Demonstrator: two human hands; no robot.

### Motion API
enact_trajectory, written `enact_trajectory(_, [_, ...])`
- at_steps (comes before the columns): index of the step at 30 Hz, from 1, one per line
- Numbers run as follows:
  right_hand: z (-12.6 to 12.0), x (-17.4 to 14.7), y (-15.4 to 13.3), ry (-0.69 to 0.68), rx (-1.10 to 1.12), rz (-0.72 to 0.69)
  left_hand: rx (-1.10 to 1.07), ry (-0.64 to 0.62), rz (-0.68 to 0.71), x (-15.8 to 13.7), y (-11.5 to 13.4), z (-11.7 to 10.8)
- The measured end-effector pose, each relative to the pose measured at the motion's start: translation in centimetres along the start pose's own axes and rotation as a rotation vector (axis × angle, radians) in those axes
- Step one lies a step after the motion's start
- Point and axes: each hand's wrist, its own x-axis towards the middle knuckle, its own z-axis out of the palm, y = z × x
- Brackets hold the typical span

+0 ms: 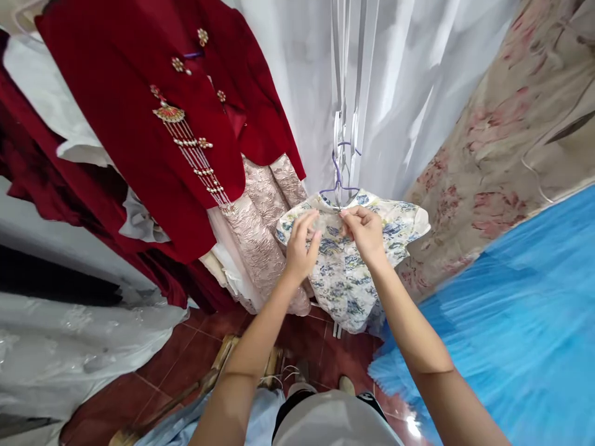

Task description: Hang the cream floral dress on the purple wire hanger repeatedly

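Crowded garments hem both hands (302,244) (365,232) pinching the floral dress (344,279) collar.

The dress (346,272) hangs on a hanger (338,179) between the jacket (153,124) at left and, probably, a skirt (520,328) at right.

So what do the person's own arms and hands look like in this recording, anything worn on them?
Both arms are bare from the elbows down to the fingers: no sleeves, gloves or watch in view. The left hand and right hand show no rings or markings that can be made out. A thin line crosses the left forearm, possibly a band or just a crease; it is too faint to tell.
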Motion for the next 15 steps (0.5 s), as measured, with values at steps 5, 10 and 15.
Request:
enact_trajectory(5, [1.1,0.5,1.7,0.096,-0.066,-0.039,0.111,-0.256,0.268,7.7,-1.0,0.4])
enact_trajectory(10, [1.8,-0.5,6.5,0.301,-0.159,-0.031,0.08,-0.189,0.348,9.2,-1.8,0.4])
enact_trajectory(15, [1.7,-6.1,11.3,0.421,-0.209,0.095,0.021,-0.034,0.245,11.5,-6.6,-5.1])
